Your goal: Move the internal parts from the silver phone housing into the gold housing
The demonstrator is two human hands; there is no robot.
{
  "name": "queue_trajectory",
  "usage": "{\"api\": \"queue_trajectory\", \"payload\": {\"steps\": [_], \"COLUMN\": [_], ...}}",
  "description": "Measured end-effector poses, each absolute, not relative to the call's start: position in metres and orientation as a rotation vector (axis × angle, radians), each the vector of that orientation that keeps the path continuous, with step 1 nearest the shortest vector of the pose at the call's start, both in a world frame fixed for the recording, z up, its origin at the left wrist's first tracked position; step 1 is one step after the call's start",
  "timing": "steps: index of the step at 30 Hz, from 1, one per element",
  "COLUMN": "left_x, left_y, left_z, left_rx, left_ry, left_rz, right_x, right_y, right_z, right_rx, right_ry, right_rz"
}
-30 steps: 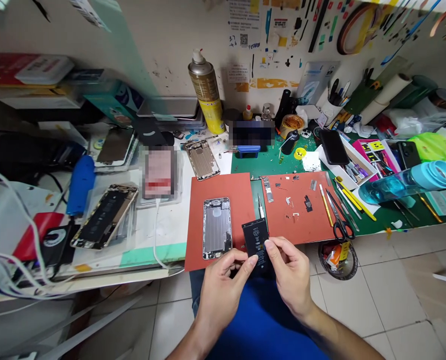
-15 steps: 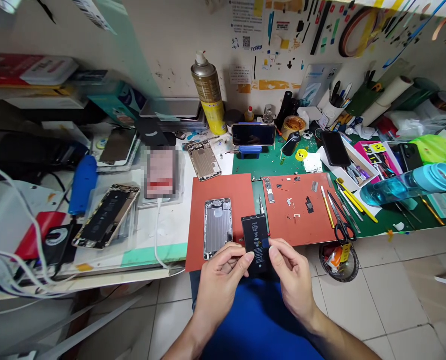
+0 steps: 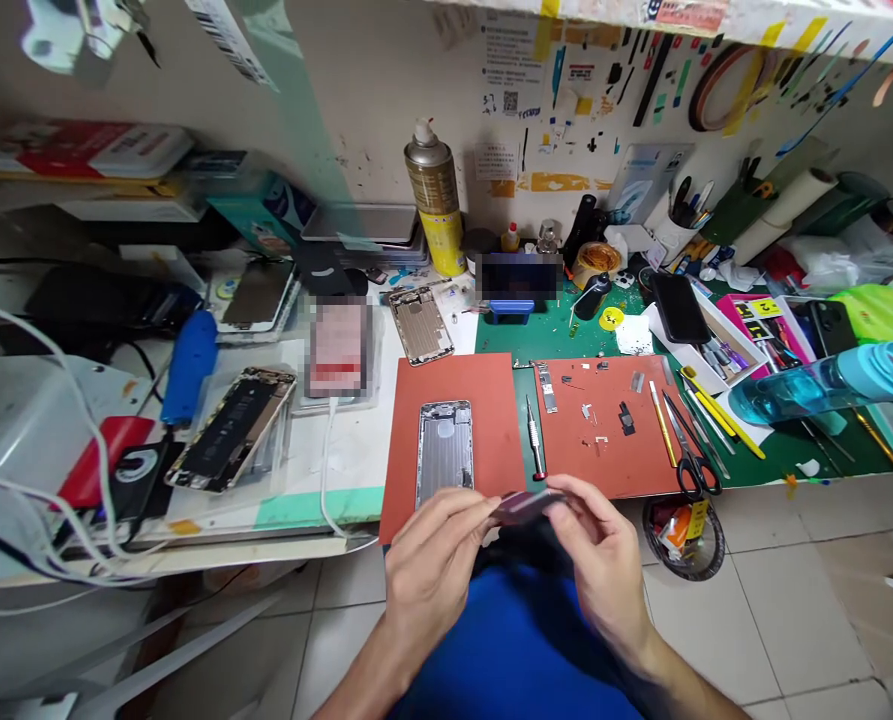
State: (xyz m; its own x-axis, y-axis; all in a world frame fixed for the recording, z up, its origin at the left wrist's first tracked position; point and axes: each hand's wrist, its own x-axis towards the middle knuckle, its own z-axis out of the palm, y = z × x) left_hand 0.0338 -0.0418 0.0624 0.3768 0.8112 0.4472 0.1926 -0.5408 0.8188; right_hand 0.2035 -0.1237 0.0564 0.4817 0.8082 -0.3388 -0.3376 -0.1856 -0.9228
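The thin battery [image 3: 525,507] is hanging in the air near the front edge of the bench, above the blue clothing on the lap, and is slanting so far that it is showing little but its edge (any print on it is hiding from view). The left hand [image 3: 438,555] is pinching one end, fingers nearly together; the right hand [image 3: 603,545] is gripping the other between thumb and fingers, the gap just as narrow.

The step in hand is seemingly the handling of the battery itself, perhaps a check of its edge; the next move is probably calling for a light, even hold that is not bending it.

Counting, I am finding two red mats [image 3: 491,430], one silvery phone shell [image 3: 446,455] lying on the left one, one screwdriver [image 3: 534,440] lying between them, one gold shell [image 3: 421,325] behind, one opened phone [image 3: 232,430] farther left, one pair of scissors [image 3: 697,475] and one spray can [image 3: 438,210]. Tiny parts on the right mat are defying an exact count.
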Motion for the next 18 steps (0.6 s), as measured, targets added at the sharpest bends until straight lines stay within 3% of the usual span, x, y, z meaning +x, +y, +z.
{"api": "queue_trajectory", "payload": {"steps": [3, 8, 14, 18], "left_x": [0.019, 0.0, 0.01, 0.026], "left_y": [-0.033, -0.027, -0.037, -0.052], "left_z": [0.065, 0.064, 0.043, 0.053], "left_rx": [2.439, 2.869, 2.054, 1.613], "left_ry": [0.667, 0.445, 0.937, 1.09], "left_rz": [1.252, 1.101, 1.305, 1.003], "right_x": [0.213, 0.223, 0.223, 0.221], "right_y": [-0.12, -0.113, -0.119, -0.121], "right_z": [0.064, 0.075, 0.072, 0.075], "right_rx": [-1.296, -1.164, -1.277, -1.376], "right_ry": [-0.343, -0.402, -0.584, -0.803], "right_rz": [1.327, 1.776, 1.605, 1.453]}}
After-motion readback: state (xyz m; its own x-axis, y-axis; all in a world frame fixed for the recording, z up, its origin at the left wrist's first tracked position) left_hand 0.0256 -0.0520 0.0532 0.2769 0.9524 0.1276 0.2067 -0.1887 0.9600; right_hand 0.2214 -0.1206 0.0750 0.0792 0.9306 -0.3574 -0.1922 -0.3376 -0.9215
